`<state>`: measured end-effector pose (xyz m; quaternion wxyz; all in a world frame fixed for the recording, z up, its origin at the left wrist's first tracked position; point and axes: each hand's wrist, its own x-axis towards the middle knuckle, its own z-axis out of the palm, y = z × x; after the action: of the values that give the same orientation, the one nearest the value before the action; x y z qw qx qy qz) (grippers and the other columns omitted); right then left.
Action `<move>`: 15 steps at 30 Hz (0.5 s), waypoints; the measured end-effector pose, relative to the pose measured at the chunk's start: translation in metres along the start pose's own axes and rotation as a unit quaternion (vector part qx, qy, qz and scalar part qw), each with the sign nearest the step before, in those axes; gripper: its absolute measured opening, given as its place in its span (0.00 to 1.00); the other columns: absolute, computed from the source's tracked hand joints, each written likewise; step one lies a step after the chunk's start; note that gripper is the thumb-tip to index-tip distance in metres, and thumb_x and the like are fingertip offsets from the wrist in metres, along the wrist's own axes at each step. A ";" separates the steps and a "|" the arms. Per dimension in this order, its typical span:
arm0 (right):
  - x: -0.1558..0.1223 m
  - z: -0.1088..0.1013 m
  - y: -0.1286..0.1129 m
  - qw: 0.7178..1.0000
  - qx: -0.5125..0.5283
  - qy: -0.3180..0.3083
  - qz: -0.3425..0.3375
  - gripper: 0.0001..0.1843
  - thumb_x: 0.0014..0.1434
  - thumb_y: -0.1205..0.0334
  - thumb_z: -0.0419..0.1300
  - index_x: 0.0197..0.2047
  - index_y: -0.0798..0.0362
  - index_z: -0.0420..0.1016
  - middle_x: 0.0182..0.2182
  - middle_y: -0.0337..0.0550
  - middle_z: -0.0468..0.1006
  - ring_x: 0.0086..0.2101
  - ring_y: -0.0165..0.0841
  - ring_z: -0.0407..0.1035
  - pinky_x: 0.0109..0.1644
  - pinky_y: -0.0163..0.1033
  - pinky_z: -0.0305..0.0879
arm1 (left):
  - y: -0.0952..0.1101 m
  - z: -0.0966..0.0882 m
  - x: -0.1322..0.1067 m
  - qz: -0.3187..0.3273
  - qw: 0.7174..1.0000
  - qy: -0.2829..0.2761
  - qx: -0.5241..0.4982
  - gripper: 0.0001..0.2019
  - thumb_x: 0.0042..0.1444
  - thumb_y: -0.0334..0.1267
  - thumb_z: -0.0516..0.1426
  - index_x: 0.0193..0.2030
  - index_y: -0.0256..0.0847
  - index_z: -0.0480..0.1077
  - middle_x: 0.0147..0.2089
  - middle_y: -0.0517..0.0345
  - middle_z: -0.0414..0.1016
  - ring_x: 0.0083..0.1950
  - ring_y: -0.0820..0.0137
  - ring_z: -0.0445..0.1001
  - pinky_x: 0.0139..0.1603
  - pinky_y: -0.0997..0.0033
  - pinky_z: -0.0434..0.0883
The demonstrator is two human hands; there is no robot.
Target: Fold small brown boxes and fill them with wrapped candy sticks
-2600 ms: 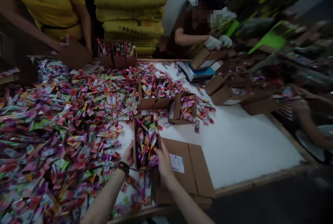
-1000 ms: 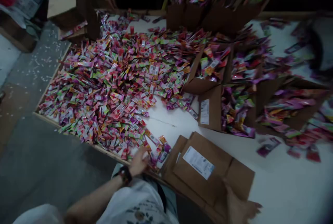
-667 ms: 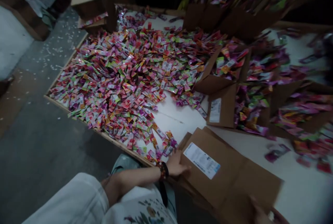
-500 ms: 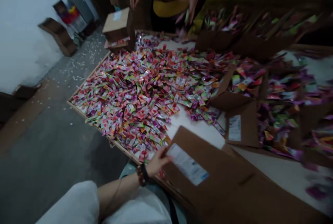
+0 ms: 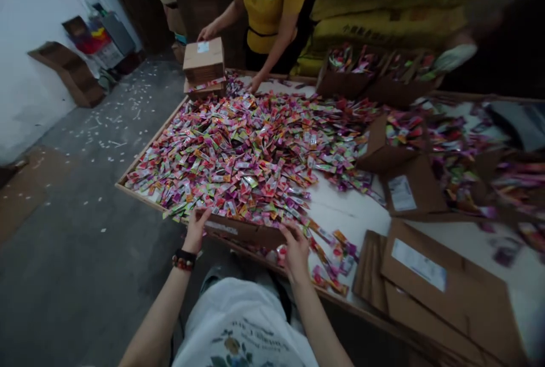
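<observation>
A big heap of small foil sachets in pink, green and orange (image 5: 238, 151) covers the left part of the white table top (image 5: 349, 208). At the near edge, a brown cardboard panel (image 5: 242, 235) stands against the heap. My left hand (image 5: 196, 232) grips its left end, and my right hand (image 5: 296, 250) holds its right end. Loose sachets (image 5: 332, 259) lie just right of my right hand. Whether the panel belongs to a box is hidden.
Flattened labelled cardboard (image 5: 443, 282) lies at the near right. Open cartons of sachets (image 5: 395, 145) stand along the right side. A person in a yellow T-shirt (image 5: 268, 9) has a hand on a carton (image 5: 203, 60) at the far end. A gloved hand (image 5: 453, 57) shows beyond. Scraps litter the grey floor (image 5: 85, 242).
My view has swung from the tabletop up toward the far end. My hands have moved from the flat labelled cardboard to the panel at the near edge. The carton at the far end has shifted.
</observation>
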<state>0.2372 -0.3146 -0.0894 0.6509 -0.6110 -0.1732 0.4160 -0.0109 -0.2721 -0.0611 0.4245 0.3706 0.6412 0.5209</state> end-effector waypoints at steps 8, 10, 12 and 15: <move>-0.028 0.011 -0.012 0.985 -0.082 0.001 -0.153 0.25 0.55 0.49 0.62 0.52 0.54 0.70 0.45 0.49 0.76 0.46 0.39 0.70 0.56 0.48 0.62 | 0.016 -0.015 0.013 -0.110 0.992 -0.047 -0.031 0.16 0.36 0.45 0.68 0.29 0.35 0.76 0.27 0.58 0.76 0.32 0.70 0.72 0.35 0.72 0.68; -0.041 0.013 -0.009 0.969 -0.134 -0.114 -0.176 0.30 0.58 0.49 0.59 0.61 0.52 0.63 0.53 0.51 0.72 0.54 0.39 0.66 0.62 0.49 0.57 | 0.012 -0.010 0.012 -0.100 0.995 -0.016 -0.020 0.17 0.40 0.47 0.66 0.31 0.34 0.77 0.28 0.55 0.79 0.32 0.67 0.74 0.37 0.68 0.70; -0.048 0.014 0.003 0.952 -0.171 -0.183 -0.178 0.37 0.58 0.48 0.59 0.67 0.51 0.53 0.60 0.51 0.65 0.59 0.40 0.60 0.66 0.50 0.52 | 0.007 -0.004 0.004 -0.040 0.999 -0.021 0.015 0.19 0.44 0.47 0.64 0.38 0.33 0.79 0.36 0.50 0.82 0.39 0.62 0.77 0.46 0.61 0.72; -0.040 0.015 0.029 0.958 -0.213 -0.120 -0.148 0.47 0.54 0.46 0.61 0.69 0.53 0.45 0.65 0.54 0.57 0.64 0.42 0.53 0.68 0.52 0.46 | 0.002 0.002 -0.017 0.076 0.991 -0.085 0.074 0.22 0.51 0.45 0.61 0.51 0.37 0.76 0.53 0.47 0.78 0.55 0.60 0.74 0.60 0.57 0.66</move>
<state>0.1933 -0.3374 -0.1024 0.5343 -0.6485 -0.4236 0.3385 -0.0028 -0.2864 -0.0564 0.4077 0.4916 0.6096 0.4696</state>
